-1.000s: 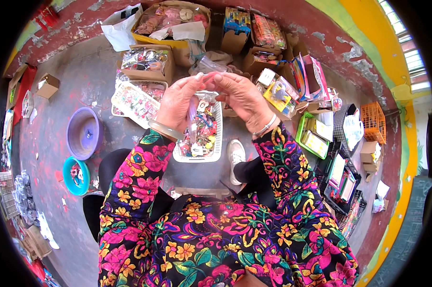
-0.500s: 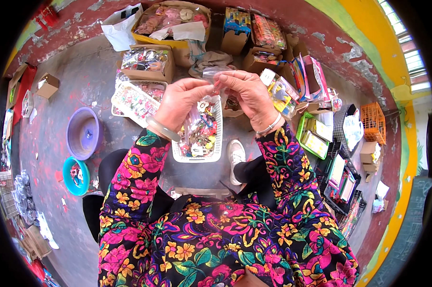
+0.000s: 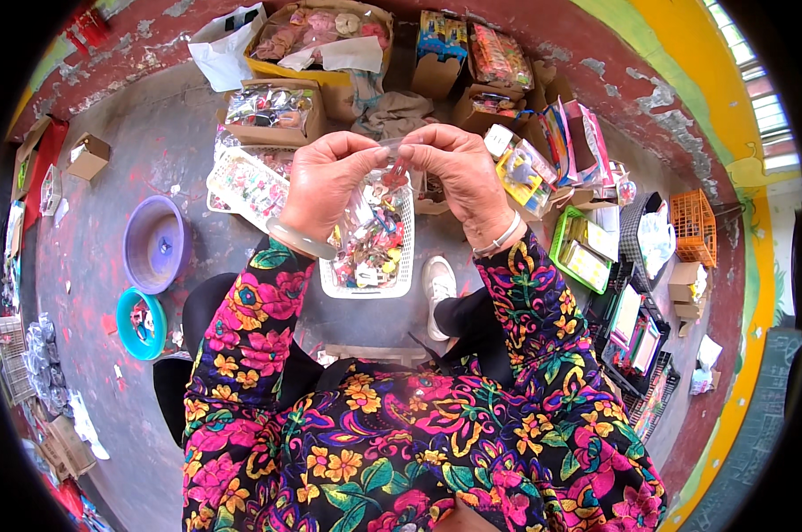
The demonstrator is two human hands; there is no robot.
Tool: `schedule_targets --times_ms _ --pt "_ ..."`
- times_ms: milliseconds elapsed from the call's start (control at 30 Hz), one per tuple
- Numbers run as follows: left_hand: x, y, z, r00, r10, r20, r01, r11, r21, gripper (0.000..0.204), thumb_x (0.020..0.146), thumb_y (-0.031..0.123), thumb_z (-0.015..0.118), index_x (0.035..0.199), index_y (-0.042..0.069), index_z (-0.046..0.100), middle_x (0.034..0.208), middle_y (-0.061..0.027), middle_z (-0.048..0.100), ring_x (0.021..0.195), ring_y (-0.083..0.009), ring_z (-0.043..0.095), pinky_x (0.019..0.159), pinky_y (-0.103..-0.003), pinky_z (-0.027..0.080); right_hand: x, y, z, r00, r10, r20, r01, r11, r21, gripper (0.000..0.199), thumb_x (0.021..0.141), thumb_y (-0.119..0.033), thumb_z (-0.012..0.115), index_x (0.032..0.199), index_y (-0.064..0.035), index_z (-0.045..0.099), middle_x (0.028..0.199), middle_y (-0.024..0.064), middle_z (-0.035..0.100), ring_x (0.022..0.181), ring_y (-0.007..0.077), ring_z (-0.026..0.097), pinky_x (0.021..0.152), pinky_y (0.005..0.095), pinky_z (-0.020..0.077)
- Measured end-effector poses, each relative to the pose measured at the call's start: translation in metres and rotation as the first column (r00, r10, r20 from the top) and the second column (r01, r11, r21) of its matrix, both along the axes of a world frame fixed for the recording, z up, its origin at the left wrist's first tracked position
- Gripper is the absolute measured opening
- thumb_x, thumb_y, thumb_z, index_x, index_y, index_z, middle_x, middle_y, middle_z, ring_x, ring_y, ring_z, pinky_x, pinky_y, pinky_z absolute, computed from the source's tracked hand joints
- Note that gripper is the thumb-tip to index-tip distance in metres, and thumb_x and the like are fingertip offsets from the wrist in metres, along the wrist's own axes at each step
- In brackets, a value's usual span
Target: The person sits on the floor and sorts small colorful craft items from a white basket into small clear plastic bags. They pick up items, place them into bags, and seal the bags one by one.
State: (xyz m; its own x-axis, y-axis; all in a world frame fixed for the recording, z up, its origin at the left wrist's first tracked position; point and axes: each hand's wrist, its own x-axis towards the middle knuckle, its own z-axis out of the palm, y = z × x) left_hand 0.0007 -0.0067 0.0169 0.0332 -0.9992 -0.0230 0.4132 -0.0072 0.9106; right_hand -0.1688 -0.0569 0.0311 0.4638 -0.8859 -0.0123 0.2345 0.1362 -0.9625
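Note:
Both my hands are raised in front of me, pinching the top of a small clear plastic bag (image 3: 394, 172). My left hand (image 3: 324, 182) is closed on its left corner, with thumb and fingers pressed together. On the bag's right corner my right hand (image 3: 463, 177) is closed in the same way. A reddish item shows through the bag; its kind is too small to tell. Below the hands stands a white plastic basket (image 3: 365, 292) full of small colourful pieces, several of them bagged, its far left part hidden by my left hand.
White trays (image 3: 226, 188) of small pieces and a cardboard box (image 3: 308, 133) lie far left of the basket. A purple basin (image 3: 132, 239) and a teal basin (image 3: 160, 330) sit left. Right are a green tray (image 3: 561, 238), dark crates (image 3: 627, 377) and an orange crate (image 3: 692, 222).
The bag has turned from sticking up beyond my fingers to hanging between them, with the reddish item now lower in it. My left fingertips have shifted slightly up and left.

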Motion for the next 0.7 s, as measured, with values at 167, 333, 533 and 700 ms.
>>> schedule_targets --times_ms 167,333,533,700 --pt "0.0008 0.0015 0.0017 1.0 -0.014 -0.006 0.014 0.999 -0.03 0.008 0.08 0.002 0.061 0.087 -0.003 0.062 0.08 -0.0059 0.063 0.073 -0.0096 0.058 0.067 -0.02 0.046 0.0007 0.0014 0.0011 0.998 0.028 0.053 -0.031 0.997 0.065 0.008 0.076 -0.003 0.066 0.082 0.0014 0.063 0.077 0.0036 0.062 0.07 0.0091 0.057 0.066 0.0211 0.0453" --pt "-0.0005 0.004 0.0027 0.997 -0.02 0.07 0.024 0.998 -0.052 0.007 0.08 0.001 0.061 0.086 -0.002 0.062 0.079 -0.0048 0.062 0.072 -0.0084 0.057 0.066 -0.019 0.045 -0.0001 0.0024 0.0003 0.998 0.029 0.055 -0.031 0.999 0.028 0.007 0.075 -0.003 0.067 0.079 0.0012 0.063 0.075 0.0034 0.062 0.069 0.0088 0.056 0.065 0.0207 0.0448" --pt "-0.0001 0.0061 0.0082 0.99 -0.041 0.134 0.048 0.998 -0.046 0.008 0.081 0.002 0.061 0.088 -0.001 0.062 0.079 -0.0034 0.062 0.072 -0.0074 0.056 0.066 -0.018 0.045 0.0009 0.0067 0.0023 0.998 0.0 0.07 0.002 1.0 -0.027 0.006 0.074 -0.003 0.066 0.078 0.0015 0.063 0.073 0.003 0.062 0.067 0.0084 0.056 0.064 0.0203 0.0445" --pt "-0.0012 0.001 0.0036 0.991 -0.049 0.127 0.051 0.999 -0.016 0.012 0.082 0.004 0.06 0.092 -0.003 0.062 0.082 -0.0038 0.062 0.074 -0.0073 0.056 0.068 -0.018 0.045 0.0036 0.0063 0.0033 0.996 -0.024 -0.082 0.015 0.994 -0.105 0.009 0.076 -0.005 0.065 0.081 0.0025 0.064 0.074 0.0032 0.062 0.069 0.0082 0.056 0.065 0.0207 0.0448"
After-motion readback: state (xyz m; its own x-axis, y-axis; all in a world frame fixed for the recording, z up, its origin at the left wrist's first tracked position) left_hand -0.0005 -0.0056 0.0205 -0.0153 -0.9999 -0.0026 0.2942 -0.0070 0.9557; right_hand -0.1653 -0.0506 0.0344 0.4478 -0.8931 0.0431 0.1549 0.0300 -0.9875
